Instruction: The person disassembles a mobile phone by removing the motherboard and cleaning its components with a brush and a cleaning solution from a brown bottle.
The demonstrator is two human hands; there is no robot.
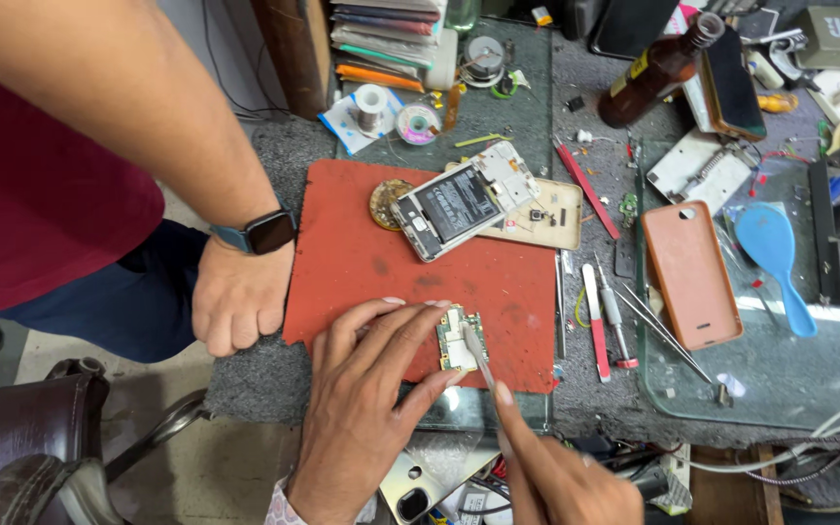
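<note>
My left hand (367, 403) presses down on a small green circuit board (458, 340) at the near edge of a red work mat (362, 258), with fingers on the board's left side. My right hand (556, 472) grips a thin metal tool (479, 355) whose tip rests on the board. Farther back on the mat lies an opened phone (459, 204) with its black battery showing, partly over a beige back cover (551, 219).
Another person in a dark red shirt stands at left, a fist (237, 297) with a wristwatch (262, 233) resting by the mat. Tweezers and screwdrivers (614, 321), an orange phone case (690, 272), a blue brush (775, 258), a brown bottle (655, 70) and solder spools (393, 112) crowd the bench.
</note>
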